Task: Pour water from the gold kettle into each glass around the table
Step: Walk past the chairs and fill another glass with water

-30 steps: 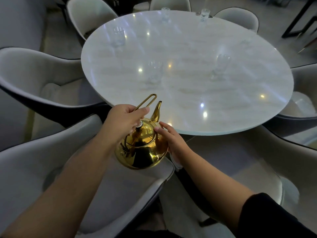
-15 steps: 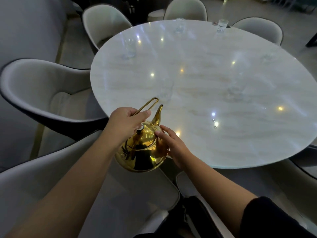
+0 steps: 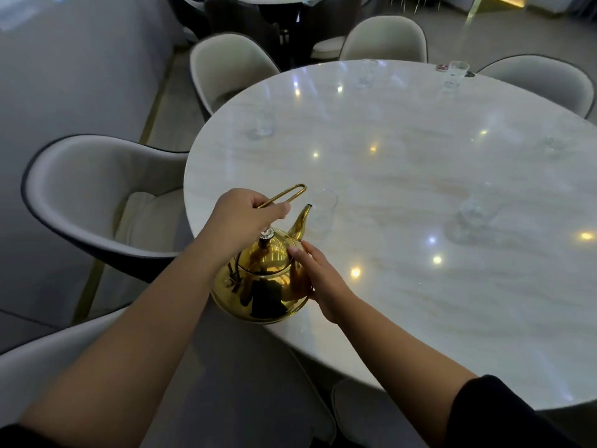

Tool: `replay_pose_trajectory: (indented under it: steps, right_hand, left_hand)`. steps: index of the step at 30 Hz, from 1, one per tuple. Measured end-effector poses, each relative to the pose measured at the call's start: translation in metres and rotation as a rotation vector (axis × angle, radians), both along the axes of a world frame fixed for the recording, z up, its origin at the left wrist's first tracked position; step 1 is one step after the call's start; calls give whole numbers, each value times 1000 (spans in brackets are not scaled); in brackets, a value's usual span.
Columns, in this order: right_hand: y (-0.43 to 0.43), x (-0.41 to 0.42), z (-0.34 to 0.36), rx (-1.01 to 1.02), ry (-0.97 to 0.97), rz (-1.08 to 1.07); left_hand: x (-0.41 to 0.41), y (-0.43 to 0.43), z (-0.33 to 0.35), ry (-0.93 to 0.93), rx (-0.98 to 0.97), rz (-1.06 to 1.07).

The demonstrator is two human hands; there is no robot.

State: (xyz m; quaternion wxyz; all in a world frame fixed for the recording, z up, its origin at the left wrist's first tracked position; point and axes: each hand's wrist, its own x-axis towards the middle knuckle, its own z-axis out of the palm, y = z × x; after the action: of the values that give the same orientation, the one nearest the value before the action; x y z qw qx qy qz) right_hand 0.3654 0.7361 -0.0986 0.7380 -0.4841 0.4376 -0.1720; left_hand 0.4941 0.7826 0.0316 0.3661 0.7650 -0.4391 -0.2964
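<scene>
The gold kettle (image 3: 263, 282) hangs over the near left edge of the round marble table (image 3: 403, 195). My left hand (image 3: 240, 218) is closed around its thin wire handle. My right hand (image 3: 318, 279) lies flat against the kettle's right side, fingers together, steadying it. The spout points at a clear glass (image 3: 323, 211) standing just beyond it. Another glass (image 3: 475, 208) stands to the right, one (image 3: 265, 122) at the far left, and two more (image 3: 368, 71) (image 3: 457, 72) at the far rim. A faint glass (image 3: 554, 143) sits at the right.
Pale upholstered chairs ring the table: one (image 3: 106, 202) at the left, one (image 3: 232, 69) at the far left, two at the back (image 3: 384, 40) (image 3: 546, 82), one (image 3: 64, 360) by my left arm. A grey wall runs along the left. Dark furniture stands at the back.
The view has moved closer and leftward along the table. The kettle has come from beside the table's edge to over it, its spout now near the closest glass. Both hands keep their hold.
</scene>
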Motion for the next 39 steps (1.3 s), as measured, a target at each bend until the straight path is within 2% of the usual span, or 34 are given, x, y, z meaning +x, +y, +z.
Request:
replay_pose_trajectory:
  steps: [6,15,22,39]
  right_hand:
    - [-25,10,9,43,-3,4]
    - [-41,16,15,142,-3,32]
    - [-44,19,13,237,-7,16]
    - [-58,21,9,288,-44,28]
  left_hand:
    - [4,-47,11,-163,41,-19]
    - [5,-91,13,-281,80,-72]
    - [2,-114,13,-331,154,-100]
    - [6,-139,6,-422,198,-79]
